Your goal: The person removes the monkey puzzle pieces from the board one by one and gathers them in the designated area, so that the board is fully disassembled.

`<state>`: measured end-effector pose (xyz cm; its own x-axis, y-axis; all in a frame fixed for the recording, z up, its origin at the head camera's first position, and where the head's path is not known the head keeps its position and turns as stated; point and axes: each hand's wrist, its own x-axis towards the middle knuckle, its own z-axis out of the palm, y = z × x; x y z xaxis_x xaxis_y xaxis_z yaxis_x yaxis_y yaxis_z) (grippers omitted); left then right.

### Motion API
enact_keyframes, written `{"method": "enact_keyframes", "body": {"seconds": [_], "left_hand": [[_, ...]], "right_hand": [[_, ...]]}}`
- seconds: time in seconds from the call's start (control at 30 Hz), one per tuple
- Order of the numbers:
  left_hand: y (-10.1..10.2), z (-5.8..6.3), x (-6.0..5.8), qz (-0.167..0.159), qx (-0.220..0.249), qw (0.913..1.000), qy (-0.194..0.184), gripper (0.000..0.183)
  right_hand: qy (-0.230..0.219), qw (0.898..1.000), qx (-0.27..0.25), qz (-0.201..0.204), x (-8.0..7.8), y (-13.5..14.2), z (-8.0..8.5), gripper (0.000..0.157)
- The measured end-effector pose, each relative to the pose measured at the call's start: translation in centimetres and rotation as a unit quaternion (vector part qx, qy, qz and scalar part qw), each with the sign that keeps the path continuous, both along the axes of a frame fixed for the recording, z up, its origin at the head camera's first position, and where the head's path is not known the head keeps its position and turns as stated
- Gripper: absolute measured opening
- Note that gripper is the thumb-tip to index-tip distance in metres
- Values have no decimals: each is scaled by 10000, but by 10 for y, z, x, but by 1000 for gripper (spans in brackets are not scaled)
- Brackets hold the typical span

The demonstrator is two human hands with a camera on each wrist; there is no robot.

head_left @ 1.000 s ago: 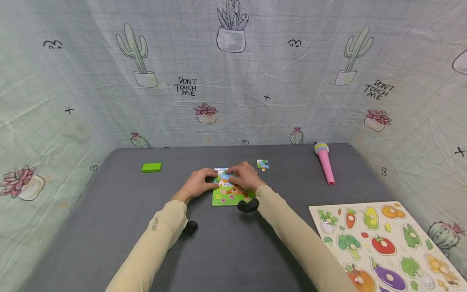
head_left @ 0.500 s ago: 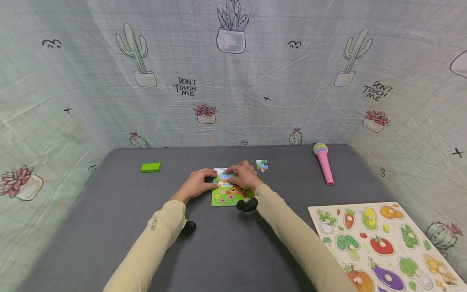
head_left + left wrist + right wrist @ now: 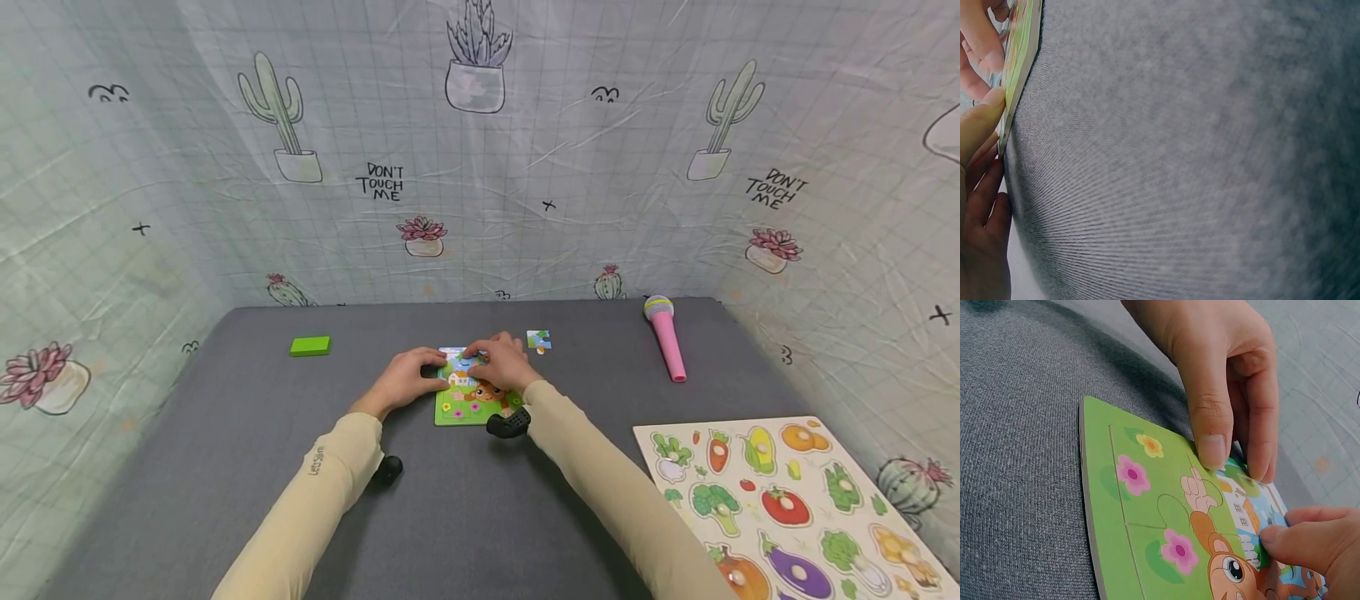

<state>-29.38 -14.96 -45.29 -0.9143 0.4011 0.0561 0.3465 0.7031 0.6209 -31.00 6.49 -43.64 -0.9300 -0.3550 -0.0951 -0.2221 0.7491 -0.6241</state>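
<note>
A jigsaw puzzle (image 3: 462,412) in a green tray lies on the table, with a monkey, flowers and a house printed on it. My left hand (image 3: 408,377) grips its left edge; the thumb (image 3: 1213,450) lies on the border and the fingers reach along the side. Over the upper part, my right hand (image 3: 504,363) pinches a blue-toned puzzle piece (image 3: 1274,519) between thumb and fingers, low against the picture. That hand covers the puzzle's upper right. A loose puzzle piece (image 3: 538,339) lies just behind it.
A flat green block (image 3: 311,346) lies at the back left. To the right are a pink toy microphone (image 3: 667,342) and, nearer, a vegetable peg board (image 3: 757,475). A cactus-print curtain (image 3: 480,183) rises behind the grey table (image 3: 225,467).
</note>
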Motion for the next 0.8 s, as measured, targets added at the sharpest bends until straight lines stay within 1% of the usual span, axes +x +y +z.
{"method": "enact_keyframes", "body": {"seconds": [0.13, 0.27, 0.43, 0.6, 0.8], "left_hand": [[1, 2, 2, -13, 3, 10000, 11, 43], [1, 3, 2, -22, -7, 10000, 38, 43], [2, 4, 2, 19, -44, 10000, -32, 43], [2, 5, 3, 51, -53, 9999, -107, 44], [1, 4, 3, 31, -56, 9999, -93, 44]], "right_hand": [[90, 9999, 103, 5, 0, 1, 2, 32], [245, 9997, 85, 32, 0, 3, 3, 39], [278, 9996, 20, 9, 1, 8, 3, 44], [225, 9997, -32, -78, 1, 13, 2, 42], [391, 9991, -183, 11, 0, 18, -1, 35]]}}
